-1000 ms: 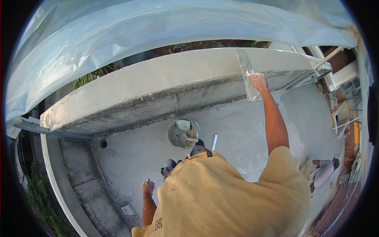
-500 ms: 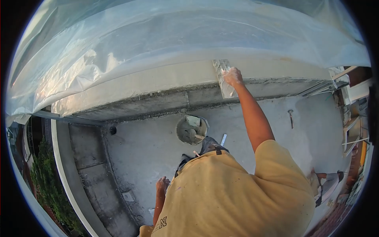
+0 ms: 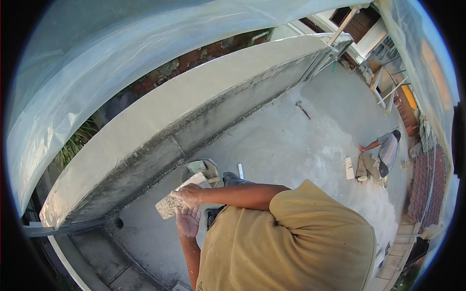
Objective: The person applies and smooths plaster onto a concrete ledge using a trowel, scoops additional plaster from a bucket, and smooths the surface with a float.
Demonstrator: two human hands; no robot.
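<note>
A plastering trowel smeared with pale mortar is tilted in front of my body, and my right hand is closed round its handle. Just below it, my left hand lies palm up, fingers stretched out and close to the trowel's lower edge; whether they touch it I cannot tell. Behind the trowel, partly covered by it, stands a mortar bucket with a pale block and a handled tool inside. Beyond runs a low wall with a smooth plastered band above rough grey concrete.
Clear plastic sheeting hangs over the wall. On the concrete floor lie a hammer and a short white strip. To the right a co-worker crouches near a white board. A metal bar crosses at lower left.
My right hand has brought the trowel down from the wall to my left hand, which has risen to meet it. The view has turned right, showing more of the co-worker.
</note>
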